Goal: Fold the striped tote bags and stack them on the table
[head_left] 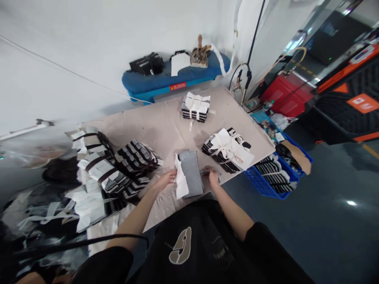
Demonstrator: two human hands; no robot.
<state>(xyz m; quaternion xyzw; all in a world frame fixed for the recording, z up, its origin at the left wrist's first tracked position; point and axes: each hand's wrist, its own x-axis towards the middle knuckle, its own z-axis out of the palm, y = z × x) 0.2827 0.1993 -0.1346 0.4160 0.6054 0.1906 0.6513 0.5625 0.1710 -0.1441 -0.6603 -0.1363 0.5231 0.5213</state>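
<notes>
A grey stack of fabric pieces (pixel 191 173) lies near the front edge of the cloth-covered table (pixel 160 122), with a torn-edged white paper (pixel 181 178) along its left side. My left hand (pixel 168 178) is at the paper's left edge, fingers closed on it. On the right of the stack, my right hand (pixel 212 176) is closed around a small grey piece (pixel 218 174), partly hidden by the fingers. Tied black-and-white bundles lie nearby: one (pixel 227 150) right of the stack, another (pixel 196 107) farther back.
Several striped bundles (pixel 136 157) crowd the table's left side. Behind the table, a blue padded board (pixel 166 81) carries an iron (pixel 199 57) and dark pieces. Blue crates (pixel 260 185) stand on the floor at right, near a red box (pixel 287 94).
</notes>
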